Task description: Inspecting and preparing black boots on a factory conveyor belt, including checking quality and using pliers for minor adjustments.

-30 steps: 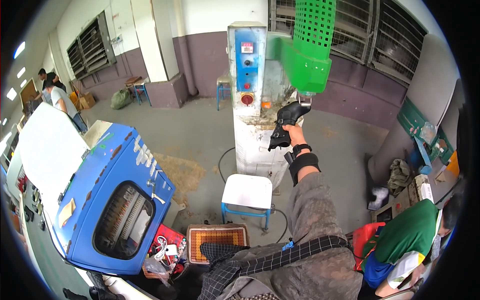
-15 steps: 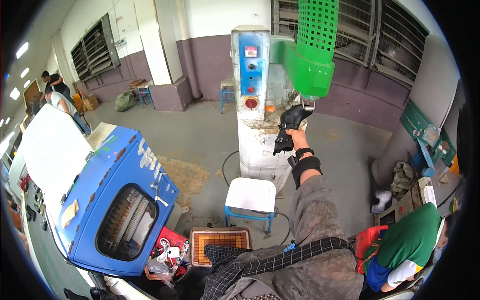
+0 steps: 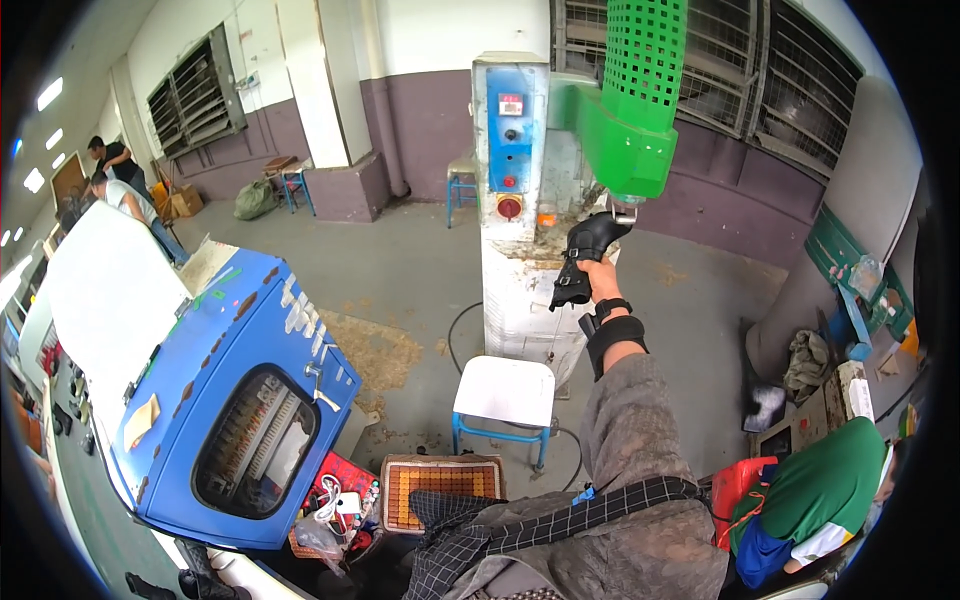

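Black leather shoe upper (image 3: 580,262) held up against the grey-white pedestal machine (image 3: 520,250), just under the green machine head (image 3: 625,140) with its perforated green guard (image 3: 645,50). Right hand (image 3: 598,275) raised, fingers closed around the lower part of the upper; top of the piece reaches toward the small metal tool under the green head, contact there too small to tell. Black wrist brace (image 3: 615,340) on the right forearm, grey sleeve below it. Left hand not in view.

Machine column has a blue control panel (image 3: 510,130) with a red button (image 3: 509,207) low on it. Brown dust and debris on the machine's ledge behind the upper.

In front of the machine base: white-topped stool with blue legs (image 3: 503,395) on the concrete floor, near the right arm but not touching. Black cable loops on the floor beside the base. Below the stool, a woven orange-and-cream seat pad (image 3: 440,490). Checked dark cloth across the person's lap at the lower edge.

Left: large blue machine housing (image 3: 230,400) with a dark oval window, white panel (image 3: 100,290) beside it. Red box with clutter and a plastic bag at its foot.

Right lower: another person in a green top (image 3: 820,500), seated low, next to a red container (image 3: 735,490). Far left back: two people (image 3: 115,180) bent near the wall. Blue stool (image 3: 458,185) at the far purple-and-white wall, barred windows above.
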### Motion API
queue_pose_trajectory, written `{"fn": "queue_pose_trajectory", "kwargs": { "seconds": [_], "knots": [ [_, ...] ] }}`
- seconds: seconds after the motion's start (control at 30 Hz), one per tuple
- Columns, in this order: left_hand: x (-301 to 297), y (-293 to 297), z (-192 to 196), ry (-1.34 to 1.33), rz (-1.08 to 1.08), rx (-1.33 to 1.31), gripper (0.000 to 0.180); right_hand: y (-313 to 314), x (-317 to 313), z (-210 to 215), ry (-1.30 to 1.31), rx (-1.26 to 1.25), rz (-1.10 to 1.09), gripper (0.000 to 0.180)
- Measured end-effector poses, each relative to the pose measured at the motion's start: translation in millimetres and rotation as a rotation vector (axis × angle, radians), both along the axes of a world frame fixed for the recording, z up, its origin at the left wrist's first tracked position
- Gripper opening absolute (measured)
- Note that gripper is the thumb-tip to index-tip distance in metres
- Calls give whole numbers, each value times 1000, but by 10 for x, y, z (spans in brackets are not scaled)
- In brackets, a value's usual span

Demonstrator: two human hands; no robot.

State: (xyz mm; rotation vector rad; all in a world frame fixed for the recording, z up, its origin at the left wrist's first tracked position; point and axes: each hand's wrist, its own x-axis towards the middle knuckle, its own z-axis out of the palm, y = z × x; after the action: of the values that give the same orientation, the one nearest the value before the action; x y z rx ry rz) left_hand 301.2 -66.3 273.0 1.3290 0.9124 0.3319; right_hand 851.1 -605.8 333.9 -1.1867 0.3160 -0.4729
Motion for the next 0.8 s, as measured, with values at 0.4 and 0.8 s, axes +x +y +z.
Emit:
{"fn": "queue_pose_trajectory", "kwargs": {
  "seconds": [0.4, 0.8],
  "knots": [
    [-5, -21, -66, -34, 25, -6, 16, 24, -10, -14, 11, -27, -30, 31],
    [-22, 5, -153, -2, -11, -9, 18, 45, -35, 29, 17, -12, -40, 30]
  ]
}}
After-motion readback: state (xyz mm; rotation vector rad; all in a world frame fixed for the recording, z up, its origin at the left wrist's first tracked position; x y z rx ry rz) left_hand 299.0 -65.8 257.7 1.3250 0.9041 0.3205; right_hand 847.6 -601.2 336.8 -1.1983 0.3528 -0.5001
